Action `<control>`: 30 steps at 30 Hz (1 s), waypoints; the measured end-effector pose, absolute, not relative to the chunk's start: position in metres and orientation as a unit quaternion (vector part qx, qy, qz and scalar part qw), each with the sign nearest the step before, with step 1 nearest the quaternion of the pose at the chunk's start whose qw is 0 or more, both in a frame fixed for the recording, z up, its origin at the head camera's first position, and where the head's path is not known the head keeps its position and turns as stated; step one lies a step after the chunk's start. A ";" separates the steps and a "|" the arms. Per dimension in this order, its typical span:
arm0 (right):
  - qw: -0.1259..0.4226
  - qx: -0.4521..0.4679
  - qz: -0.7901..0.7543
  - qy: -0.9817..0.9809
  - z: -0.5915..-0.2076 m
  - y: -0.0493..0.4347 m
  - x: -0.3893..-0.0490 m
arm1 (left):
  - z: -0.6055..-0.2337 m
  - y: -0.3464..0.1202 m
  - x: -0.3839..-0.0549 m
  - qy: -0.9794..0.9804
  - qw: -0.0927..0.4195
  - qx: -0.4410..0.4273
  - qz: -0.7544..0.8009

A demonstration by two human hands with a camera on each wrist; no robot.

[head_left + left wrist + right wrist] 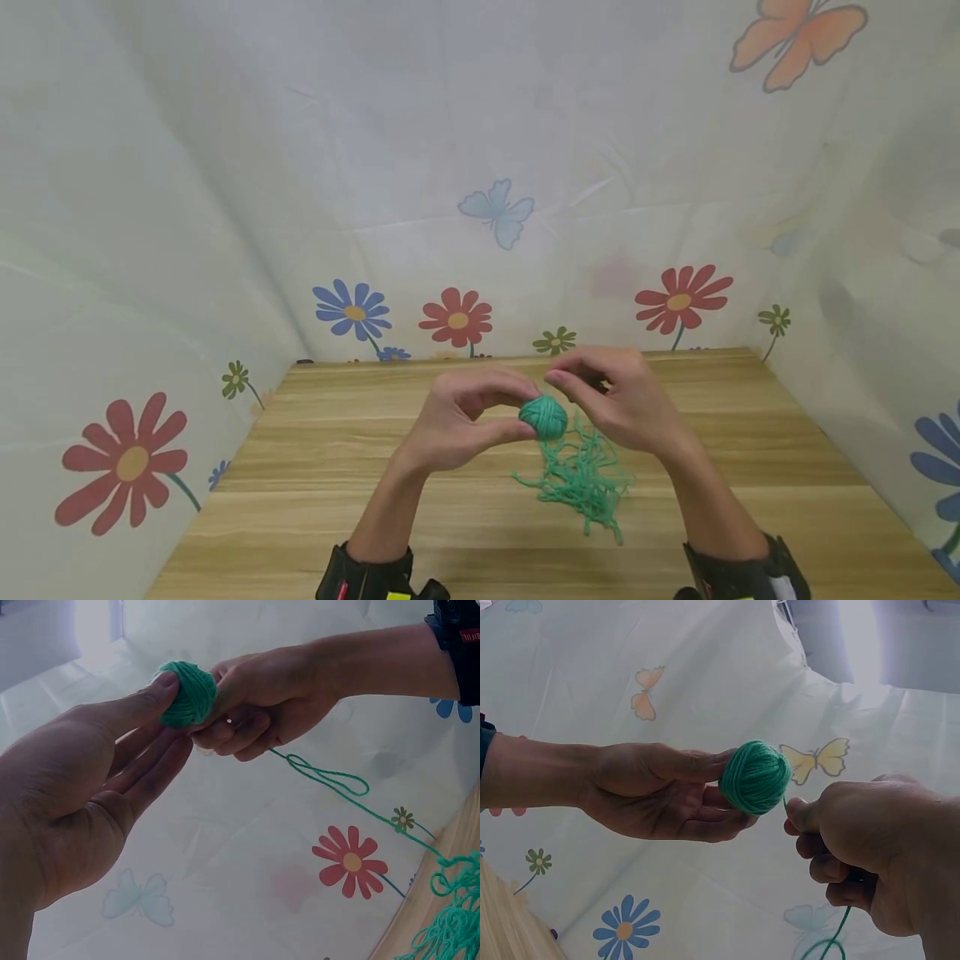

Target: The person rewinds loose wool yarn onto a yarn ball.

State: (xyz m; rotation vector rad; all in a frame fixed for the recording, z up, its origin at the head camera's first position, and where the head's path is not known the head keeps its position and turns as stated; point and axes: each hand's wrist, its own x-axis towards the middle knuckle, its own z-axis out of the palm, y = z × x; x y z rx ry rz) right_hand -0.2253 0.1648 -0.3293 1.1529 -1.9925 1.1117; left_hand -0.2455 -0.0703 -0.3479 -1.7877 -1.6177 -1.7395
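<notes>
Yarn ball [543,418] held up between your two hands, above the table [315,467]

Your left hand [465,417] pinches the green yarn ball at its fingertips; the thumb is on one side and the fingers on the other, opened only as wide as the ball. Your right hand [618,404] is just beside it, with the fingers curled in and the thumb and forefinger pinching a strand [843,924]. In the right wrist view, a short piece of this strand crosses the narrow gap from the ball to your right thumb.

Below your right hand the strand goes down, with one loop in it, to the loose yarn [585,479]. This tangle lies on the wood between your two forearms, well apart from the side edges of the table.

For moving, you have wide wooden surface to the left of your left forearm and to the right of your right forearm. The limit is the flowered cloth [420,125], which stands close along the back edge and both sides. Your hands are nearer to the back edge than the tangle is.
</notes>
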 end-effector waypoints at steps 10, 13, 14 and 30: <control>0.339 0.384 0.416 -0.751 -0.331 0.163 -0.231 | -0.348 -0.071 -0.244 -0.532 0.085 -0.601 -0.590; 0.337 0.393 0.395 -0.759 -0.333 0.161 -0.233 | -0.348 -0.071 -0.244 -0.531 0.092 -0.599 -0.593; 0.332 0.399 0.387 -0.763 -0.334 0.160 -0.234 | -0.348 -0.071 -0.244 -0.532 0.095 -0.596 -0.594; 0.220 0.531 0.340 -0.744 -0.333 0.154 -0.230 | -0.345 -0.075 -0.246 -0.549 0.193 -0.515 -0.629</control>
